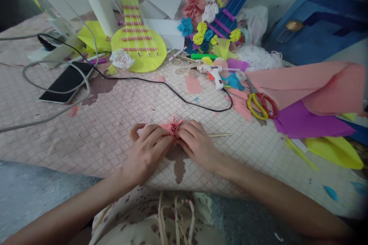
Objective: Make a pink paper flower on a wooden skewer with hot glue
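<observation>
Both hands meet over the near part of the table, pinching a small pink paper flower (173, 125) between them. My left hand (149, 149) is closed on the flower's left side, and its fingertips partly cover it. From the right, my right hand (198, 143) grips the flower with bent fingers. A thin wooden stick (220, 135) lies just beyond the right hand; its left end is hidden behind that hand. Part of the flower's underside is covered by the fingers.
A white glue gun (215, 76) with a black cord lies ahead. Scissors (261, 106) rest beside pink paper (310, 84) on the right. A phone (67, 82) lies left under a grey cable. Behind stand a yellow paper guitar (138, 42) and a blue one (230, 11).
</observation>
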Motion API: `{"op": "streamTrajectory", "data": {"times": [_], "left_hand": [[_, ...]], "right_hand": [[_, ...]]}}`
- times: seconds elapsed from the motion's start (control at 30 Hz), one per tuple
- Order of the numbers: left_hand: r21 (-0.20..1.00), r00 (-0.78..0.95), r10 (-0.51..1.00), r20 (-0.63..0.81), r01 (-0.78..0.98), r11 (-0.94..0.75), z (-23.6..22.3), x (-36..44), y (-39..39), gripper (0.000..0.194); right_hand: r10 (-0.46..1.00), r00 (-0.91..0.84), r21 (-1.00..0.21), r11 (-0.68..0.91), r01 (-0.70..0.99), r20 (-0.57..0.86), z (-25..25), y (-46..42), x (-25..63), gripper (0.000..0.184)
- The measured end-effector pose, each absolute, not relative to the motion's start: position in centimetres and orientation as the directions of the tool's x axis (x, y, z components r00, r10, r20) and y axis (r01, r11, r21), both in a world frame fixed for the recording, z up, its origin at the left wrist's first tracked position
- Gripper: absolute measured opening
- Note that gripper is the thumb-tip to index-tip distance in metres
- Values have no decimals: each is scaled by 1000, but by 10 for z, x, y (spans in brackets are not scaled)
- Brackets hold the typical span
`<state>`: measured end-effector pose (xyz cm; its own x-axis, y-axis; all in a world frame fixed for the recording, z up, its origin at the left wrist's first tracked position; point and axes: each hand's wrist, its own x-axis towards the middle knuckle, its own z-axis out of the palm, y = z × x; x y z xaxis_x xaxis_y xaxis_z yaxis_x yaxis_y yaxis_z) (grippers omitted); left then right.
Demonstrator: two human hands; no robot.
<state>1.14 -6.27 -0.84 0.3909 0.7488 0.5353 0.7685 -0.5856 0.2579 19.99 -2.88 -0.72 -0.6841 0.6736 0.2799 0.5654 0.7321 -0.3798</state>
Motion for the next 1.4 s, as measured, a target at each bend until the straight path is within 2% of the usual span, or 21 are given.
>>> {"op": "streamTrajectory", "data": {"times": [0.27,0.47,0.73,1.1,1.4], "left_hand": [[277,406,775,485,769,-576,-8,11,-63,9],[309,419,801,428,765,-565,-6,11,-63,13],[317,387,779,493,754,-575,-9,12,-62,7],[264,417,756,505,759,-595,-12,9,-63,11],[283,429,797,426,773,-568,-8,10,-64,16]], "right_hand": [[646,-681,-350,762,545,345,-8,-31,201,11],[602,-703,-264,799,541,379,-10,-31,202,16],[592,-723,-217,805,552,356,-8,-31,202,17],[622,-708,-255,783,568,335,-9,-31,203,16],[622,-688,-270,783,561,374,-9,-32,204,18]]}}
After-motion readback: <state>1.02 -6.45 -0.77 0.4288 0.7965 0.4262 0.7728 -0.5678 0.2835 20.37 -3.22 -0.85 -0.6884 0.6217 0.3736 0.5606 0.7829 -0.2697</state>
